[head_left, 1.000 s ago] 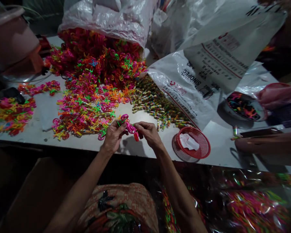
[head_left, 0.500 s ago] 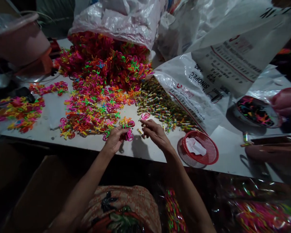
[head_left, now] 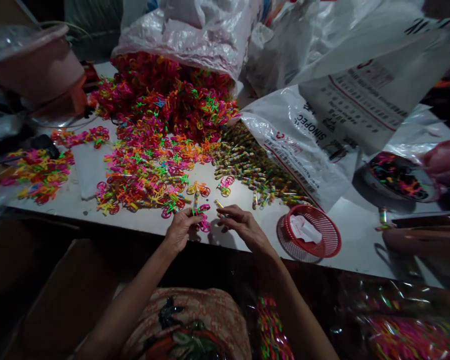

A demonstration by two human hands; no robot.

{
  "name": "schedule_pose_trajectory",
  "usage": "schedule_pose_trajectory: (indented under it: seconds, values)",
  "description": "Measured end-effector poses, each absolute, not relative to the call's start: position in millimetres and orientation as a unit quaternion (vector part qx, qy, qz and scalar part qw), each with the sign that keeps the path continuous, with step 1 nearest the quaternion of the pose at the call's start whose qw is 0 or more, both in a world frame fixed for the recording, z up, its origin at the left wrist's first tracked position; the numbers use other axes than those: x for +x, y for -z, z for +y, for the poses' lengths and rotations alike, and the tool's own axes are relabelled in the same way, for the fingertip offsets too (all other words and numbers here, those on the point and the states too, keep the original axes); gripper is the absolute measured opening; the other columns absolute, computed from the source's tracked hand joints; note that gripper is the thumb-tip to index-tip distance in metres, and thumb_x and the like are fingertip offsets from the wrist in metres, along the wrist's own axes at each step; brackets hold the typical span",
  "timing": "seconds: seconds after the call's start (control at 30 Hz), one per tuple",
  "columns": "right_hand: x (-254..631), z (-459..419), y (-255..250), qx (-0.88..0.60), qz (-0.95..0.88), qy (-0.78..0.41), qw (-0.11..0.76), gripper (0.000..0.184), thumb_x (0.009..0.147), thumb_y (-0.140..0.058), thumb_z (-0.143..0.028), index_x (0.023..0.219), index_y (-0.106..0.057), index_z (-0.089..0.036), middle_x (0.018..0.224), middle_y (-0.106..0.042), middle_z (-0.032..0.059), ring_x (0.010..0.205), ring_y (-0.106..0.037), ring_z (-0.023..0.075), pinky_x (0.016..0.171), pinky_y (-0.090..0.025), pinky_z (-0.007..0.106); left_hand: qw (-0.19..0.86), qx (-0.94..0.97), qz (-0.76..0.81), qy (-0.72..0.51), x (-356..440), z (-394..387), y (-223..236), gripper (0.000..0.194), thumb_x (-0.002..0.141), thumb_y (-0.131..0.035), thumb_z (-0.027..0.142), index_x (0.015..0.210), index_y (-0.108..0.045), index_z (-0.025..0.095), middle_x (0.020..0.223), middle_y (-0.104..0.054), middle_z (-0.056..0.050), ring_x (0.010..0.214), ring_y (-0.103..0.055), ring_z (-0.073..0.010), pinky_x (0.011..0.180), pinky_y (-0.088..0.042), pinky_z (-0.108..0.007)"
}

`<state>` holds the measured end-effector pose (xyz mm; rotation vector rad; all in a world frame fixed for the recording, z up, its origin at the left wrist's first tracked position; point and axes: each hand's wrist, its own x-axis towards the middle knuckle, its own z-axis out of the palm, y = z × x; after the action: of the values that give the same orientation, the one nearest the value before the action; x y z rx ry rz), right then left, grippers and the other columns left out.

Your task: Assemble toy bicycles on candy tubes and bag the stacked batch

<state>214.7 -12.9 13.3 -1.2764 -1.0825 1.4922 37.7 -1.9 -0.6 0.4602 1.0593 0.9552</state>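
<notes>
My left hand (head_left: 180,229) is closed in a pinch on a pink plastic piece (head_left: 203,224) with looped ends, just above the table's front edge. A small patterned tube (head_left: 196,200) stands out past its fingertips; whether they hold it too I cannot tell. To the right, my right hand (head_left: 243,226) has its fingers bent around another small tube (head_left: 218,203), whose lower part they hide. Beyond the hands lie an orange and yellow plastic piece (head_left: 198,188) and a pink and green one (head_left: 225,185).
A heap of colourful plastic pieces (head_left: 146,165) spills from a white sack (head_left: 195,40). Many small tubes (head_left: 243,165) lie beside a printed sack (head_left: 307,130). A red basket (head_left: 335,235) with paper stands right, near a bowl (head_left: 431,187). A pink tub (head_left: 33,65) stands left.
My right hand has come down and nearer, its fingers drawing in around the tube. A patterned tube now shows beyond my left fingertips. The view has shifted slightly.
</notes>
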Motion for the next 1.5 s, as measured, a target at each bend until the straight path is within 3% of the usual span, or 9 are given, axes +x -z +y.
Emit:
schedule_pose_trajectory:
  seconds: [0.1,0.27,0.57,0.97,1.17,1.27,1.33,1.4,1.5]
  values:
    - [213,-15,-13,-0.507,-0.384,-0.632,0.443,0.037,0.059,-0.083,-0.038,0.089,-0.073,-0.018,0.071,-0.063,-0.0004,0.055,-0.06,0.0118,0.05,-0.048,0.025,0.752,0.186,0.464,-0.429,39,-7,3,0.03,0.045,-0.085,0.022,0.067,-0.066,0.013,0.054,-0.062,0.003,0.045,-0.052,-0.0059,0.045,-0.04,-0.017]
    - [196,-9,-10,-0.479,-0.334,-0.67,0.459,0.028,0.058,-0.084,-0.036,0.071,-0.069,-0.017,0.055,-0.062,-0.002,0.047,-0.053,0.0087,0.048,-0.043,0.022,0.776,0.154,0.419,-0.446,41,-5,-4,0.035,0.041,-0.087,0.021,0.069,-0.068,0.012,0.062,-0.067,0.001,0.052,-0.058,-0.007,0.053,-0.046,-0.018]
    - [189,-1,-10,-0.404,-0.313,-0.729,0.454,0.027,0.062,-0.081,-0.034,0.077,-0.065,-0.018,0.057,-0.058,-0.0056,0.041,-0.046,0.0053,0.041,-0.034,0.019,0.791,0.176,0.393,-0.433,35,-1,-9,0.032,0.046,-0.087,0.023,0.071,-0.069,0.013,0.059,-0.066,0.001,0.049,-0.056,-0.0082,0.051,-0.044,-0.02]
    - [183,0,-7,-0.401,-0.346,-0.701,0.477,0.038,0.061,-0.084,-0.033,0.088,-0.061,-0.02,0.074,-0.06,-0.0036,0.055,-0.053,0.0077,0.052,-0.043,0.022,0.789,0.174,0.421,-0.412,30,5,-10,0.033,0.042,-0.086,0.023,0.067,-0.067,0.013,0.058,-0.066,0.001,0.049,-0.057,-0.0099,0.051,-0.045,-0.021]
    - [158,-3,-7,-0.471,-0.433,-0.582,0.502,0.045,0.069,-0.077,-0.036,0.106,-0.054,-0.023,0.08,-0.057,-0.0036,0.064,-0.055,0.0098,0.059,-0.047,0.024,0.667,0.292,0.507,-0.462,26,10,-1,0.033,0.047,-0.083,0.034,0.064,-0.063,0.014,0.052,-0.061,0.003,0.045,-0.05,-0.0083,0.048,-0.041,-0.021]
    - [162,5,-2,-0.479,-0.461,-0.552,0.503,0.049,0.072,-0.072,-0.041,0.114,-0.052,-0.024,0.09,-0.059,-0.0003,0.069,-0.056,0.0114,0.061,-0.048,0.025,0.593,0.379,0.548,-0.451,7,19,-6,0.031,0.056,-0.076,0.04,0.069,-0.063,0.015,0.058,-0.061,0.002,0.05,-0.053,-0.0107,0.052,-0.044,-0.024]
    - [183,14,3,-0.516,-0.486,-0.494,0.504,0.047,0.075,-0.069,-0.044,0.114,-0.054,-0.024,0.098,-0.059,0.0025,0.073,-0.057,0.0125,0.062,-0.047,0.026,0.44,0.462,0.609,-0.471,-12,27,-14,0.026,0.065,-0.07,0.038,0.08,-0.065,0.017,0.07,-0.065,-0.001,0.063,-0.059,-0.0148,0.063,-0.049,-0.029]
    - [211,22,9,-0.581,-0.517,-0.407,0.48,0.038,0.077,-0.065,-0.043,0.107,-0.059,-0.021,0.095,-0.06,0.0035,0.072,-0.056,0.0134,0.062,-0.046,0.027,0.222,0.533,0.658,-0.483,-27,36,-23,0.028,0.071,-0.066,0.031,0.096,-0.066,0.018,0.095,-0.067,-0.007,0.091,-0.062,-0.0216,0.084,-0.049,-0.037]
    - [237,25,14,-0.66,-0.587,-0.317,0.345,0.023,0.078,-0.063,-0.036,0.093,-0.063,-0.018,0.081,-0.06,0.0027,0.068,-0.055,0.015,0.063,-0.044,0.028,0.028,0.619,0.653,-0.436,-15,49,-30,0.031,0.079,-0.06,0.022,0.11,-0.063,0.017,0.123,-0.058,-0.014,0.123,-0.048,-0.0285,0.106,-0.035,-0.044]
